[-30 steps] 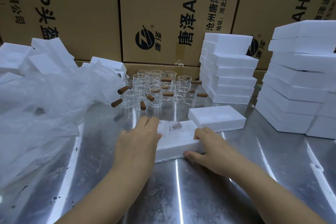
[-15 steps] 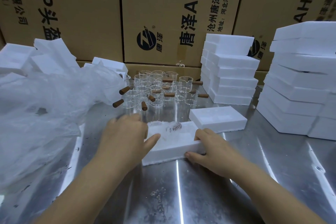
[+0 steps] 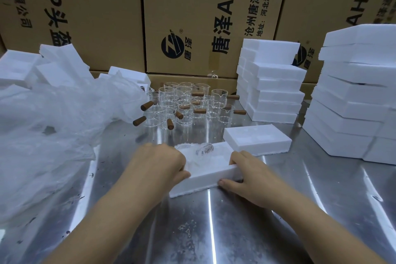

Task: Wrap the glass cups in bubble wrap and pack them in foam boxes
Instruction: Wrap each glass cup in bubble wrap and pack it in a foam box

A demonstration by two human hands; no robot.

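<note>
An open white foam box (image 3: 205, 178) lies on the steel table in front of me, with a bubble-wrapped glass cup (image 3: 203, 149) lying in its hollow. My left hand (image 3: 158, 163) covers the box's left end, its thumb hooked on the near rim. My right hand (image 3: 246, 176) grips the right end, thumb along the near side. Behind the box stand several clear glass cups (image 3: 184, 100) with brown wooden handles. A crumpled heap of bubble wrap (image 3: 53, 126) fills the left side.
A foam lid (image 3: 257, 137) lies just behind the box on the right. Stacks of foam boxes rise at the back (image 3: 272, 83) and the far right (image 3: 353, 96). Loose foam pieces (image 3: 32, 66) sit far left. Cardboard cartons (image 3: 192, 17) wall the back.
My left hand slid left along the box and now covers its left end. The wrapped cup in the hollow has come into view. My right hand stays on the right end.
</note>
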